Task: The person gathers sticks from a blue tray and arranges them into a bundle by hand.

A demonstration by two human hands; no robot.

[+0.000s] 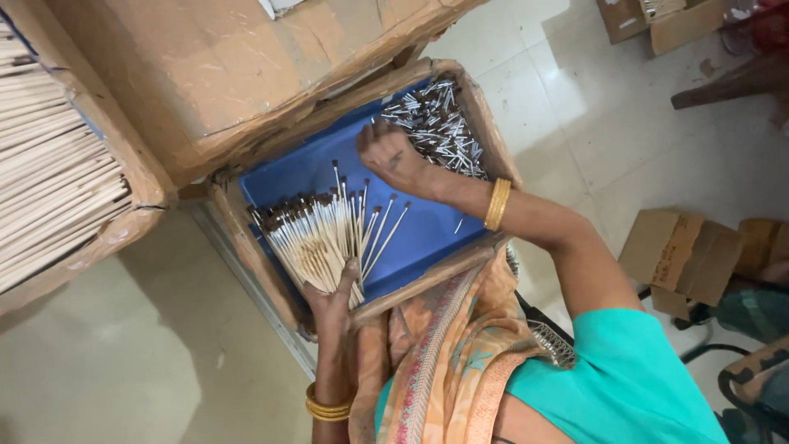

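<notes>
Left hand grips a fanned bundle of wooden sticks with dark tips, held over the blue tray. Right hand is closed, knuckles up, touching the pile of small metal pieces just beyond it in the tray's far corner.

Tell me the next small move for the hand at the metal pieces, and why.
Probably pinch one piece from the pile of small silver metal tubes: the right hand sits curled at its edge, while the left hand grips the fanned bundle of thin pale wooden sticks.
</notes>
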